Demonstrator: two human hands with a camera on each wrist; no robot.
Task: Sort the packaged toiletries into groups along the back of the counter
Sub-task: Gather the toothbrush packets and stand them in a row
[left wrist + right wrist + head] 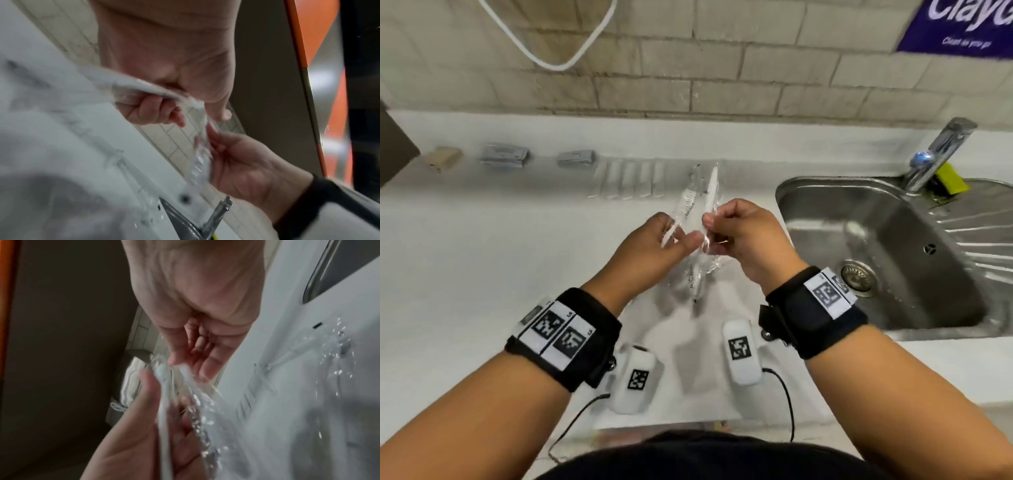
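Here, from my head view, my left hand (pixel 654 246) and right hand (pixel 743 236) each pinch a clear-wrapped white toothbrush (pixel 711 192) above the white counter (pixel 465 257), left of the sink (pixel 887 246). Along the back lie 1 tan bar (pixel 443 158), 2 grey packets (pixel 505 155) and a row of white sachets (pixel 628 180). My left wrist view shows my fingers (pixel 152 110) curled round crinkled wrapper (pixel 144 87). My right wrist view, blurred, shows my thumb and fingers (pixel 197 344) closing on wrapping (pixel 185 378).

Bright, even head view, bowed at its edges; both wrist views dim, heavily motion-blurred, with glare specks at 4 o'clock.
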